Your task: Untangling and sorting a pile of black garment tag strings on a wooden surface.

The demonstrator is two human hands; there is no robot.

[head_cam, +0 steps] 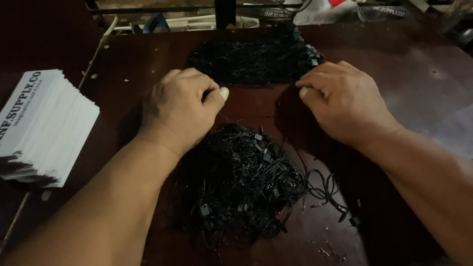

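Pinching a thin black string (256, 116) taut, both hands' (180, 106) (345, 101) closed fingers are risking snagging the tangled cord pile (241, 182) underneath.

Dark brown table (419, 93) — two black cord heaps (241, 182) (256, 59) (tangled), white card stack (44, 123) at left.

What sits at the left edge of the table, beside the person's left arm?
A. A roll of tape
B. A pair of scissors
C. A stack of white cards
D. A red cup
C: a stack of white cards lies left of the left hand, on the brown table.
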